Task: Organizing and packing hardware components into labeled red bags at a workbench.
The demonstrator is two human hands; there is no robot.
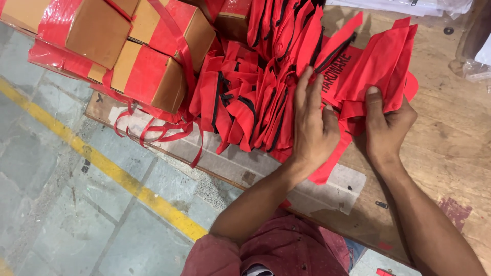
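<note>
A heap of red fabric bags [255, 102] with black trim lies across a wooden table [445, 153]. My left hand [313, 125] rests flat on the heap, fingers stretched upward and pressing several bags down. My right hand [386, 125] grips the lower edge of a folded red bag [383, 66] with printed black lettering, thumb on top, beside the heap's right end. The two hands are close together, a little apart.
Brown cardboard boxes [153, 76] wrapped in red tape are stacked at the table's upper left, loose red straps [153, 130] hanging off the edge. Grey tiled floor with a yellow line [102, 163] lies to the left. Clear plastic packaging [399, 5] sits at the top right.
</note>
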